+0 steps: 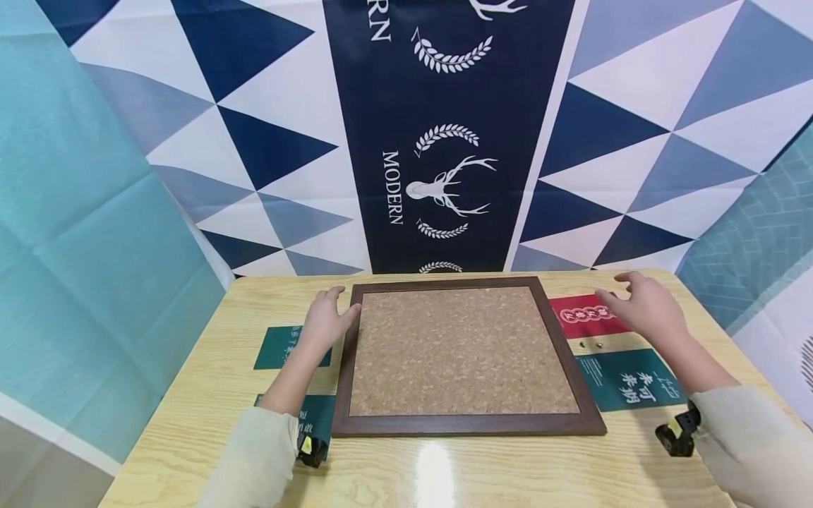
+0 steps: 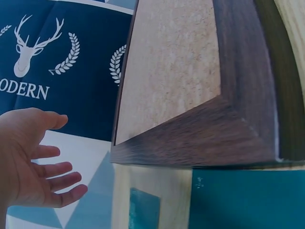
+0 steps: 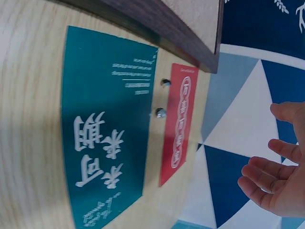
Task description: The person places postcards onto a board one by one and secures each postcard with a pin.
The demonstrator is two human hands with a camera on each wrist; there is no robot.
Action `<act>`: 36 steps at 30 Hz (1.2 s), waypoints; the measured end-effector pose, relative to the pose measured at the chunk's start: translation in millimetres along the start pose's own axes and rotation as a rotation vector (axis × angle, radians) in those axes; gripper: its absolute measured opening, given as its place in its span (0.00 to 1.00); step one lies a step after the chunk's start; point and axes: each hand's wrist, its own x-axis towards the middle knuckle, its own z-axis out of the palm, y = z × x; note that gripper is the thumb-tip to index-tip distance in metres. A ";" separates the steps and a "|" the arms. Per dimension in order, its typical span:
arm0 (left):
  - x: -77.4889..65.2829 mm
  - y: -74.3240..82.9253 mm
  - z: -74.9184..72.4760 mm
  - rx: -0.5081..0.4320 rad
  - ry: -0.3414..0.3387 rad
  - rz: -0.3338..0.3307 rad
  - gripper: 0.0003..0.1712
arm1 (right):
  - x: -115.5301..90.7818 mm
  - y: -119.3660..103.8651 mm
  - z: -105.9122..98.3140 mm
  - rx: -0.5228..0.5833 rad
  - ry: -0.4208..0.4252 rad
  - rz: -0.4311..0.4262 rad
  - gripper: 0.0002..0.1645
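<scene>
Left hand [image 1: 325, 321] and right hand [image 1: 649, 308]: we list both as well apart, fingers loosely spread, each clear of the goods. One cork board [image 1: 464, 353] in a brown frame [image 1: 470, 425], lying on the bench [image 1: 375, 476] between the hands; the left is just beside its edge. To the board's right we count one red card [image 1: 581, 317], near the right hand, two small metallic pieces [image 1: 599, 346] and one green lettered card [image 1: 629, 381]; to its left, two dark-green cards [image 1: 274, 349].
</scene>
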 end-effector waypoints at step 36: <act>-8.5 -16.0 24.5 -0.106 -0.119 -0.109 0.28 | 19.6 101.5 61.5 0.067 -0.080 0.252 0.49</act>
